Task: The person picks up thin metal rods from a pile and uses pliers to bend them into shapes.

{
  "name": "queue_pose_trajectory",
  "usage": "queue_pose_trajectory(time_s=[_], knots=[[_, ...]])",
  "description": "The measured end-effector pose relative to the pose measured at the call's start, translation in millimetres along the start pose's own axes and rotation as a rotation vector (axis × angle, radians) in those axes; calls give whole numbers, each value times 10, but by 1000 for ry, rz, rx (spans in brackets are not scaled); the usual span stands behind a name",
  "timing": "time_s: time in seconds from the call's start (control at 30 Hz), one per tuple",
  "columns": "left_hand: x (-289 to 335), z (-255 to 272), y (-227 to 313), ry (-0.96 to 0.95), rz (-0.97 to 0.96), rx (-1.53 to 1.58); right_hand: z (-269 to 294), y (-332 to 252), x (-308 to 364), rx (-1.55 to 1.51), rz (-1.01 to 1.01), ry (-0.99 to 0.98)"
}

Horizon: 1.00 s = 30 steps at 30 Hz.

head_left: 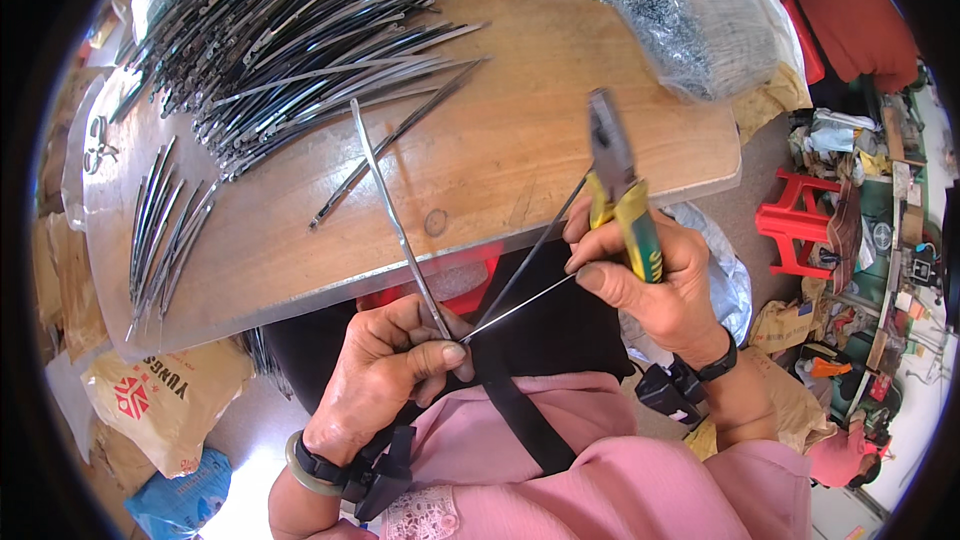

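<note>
Between thumb and fingers, my left hand [390, 352] pinches a slender silvery metal strip [384, 190] that slants up over the table edge. A thin bright wire [522, 307] stretches from that pinch to the fingertips of my right hand [660, 285]. Combination pliers [612, 145] with yellow and green handles rest in the right hand, jaws pointing up; whether the jaws are closed, I cannot tell. A second, dark strip [531, 256] runs from near the left fingertips up toward the right fingers. Its exact hold there is hidden.
A large pile of dark metal strips [290, 50] covers the table's far left, with a smaller bunch [165, 230] nearer. Crossed strips [395, 145] lie mid-table. Clear plastic holding thin wires [690, 25] sits far right. A red stool [800, 225] stands beyond the wooden table [560, 140].
</note>
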<state>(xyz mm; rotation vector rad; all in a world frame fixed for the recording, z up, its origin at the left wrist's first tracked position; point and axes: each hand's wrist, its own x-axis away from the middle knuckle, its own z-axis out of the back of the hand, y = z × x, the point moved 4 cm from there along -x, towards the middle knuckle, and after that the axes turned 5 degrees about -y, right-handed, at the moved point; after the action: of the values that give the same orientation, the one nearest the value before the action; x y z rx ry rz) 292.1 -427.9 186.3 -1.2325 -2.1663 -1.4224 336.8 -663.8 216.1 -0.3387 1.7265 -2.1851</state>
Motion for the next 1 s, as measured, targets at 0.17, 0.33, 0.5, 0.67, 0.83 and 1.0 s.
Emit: queue_pose_trajectory(time_s=[0.17, 0.33, 0.5, 0.67, 0.83, 1.0], knots=[[-15, 3, -27, 16, 0, -82, -58, -315, -93, 478, 117, -57], [-16, -10, -31, 9, 9, -94, -63, -375, -242, 746, 295, -192], [-1, -24, -47, 16, -1, -110, -138, -214, -277, 728, 302, -270], [29, 111, 156, -109, -63, -245, -134, -227, -249, 694, 295, -242], [-70, 46, 302, -139, -110, -229, -244, -373, -238, 673, 348, -249], [-109, -195, 289, -110, 54, -174, -344, -331, -231, 640, 353, -276]])
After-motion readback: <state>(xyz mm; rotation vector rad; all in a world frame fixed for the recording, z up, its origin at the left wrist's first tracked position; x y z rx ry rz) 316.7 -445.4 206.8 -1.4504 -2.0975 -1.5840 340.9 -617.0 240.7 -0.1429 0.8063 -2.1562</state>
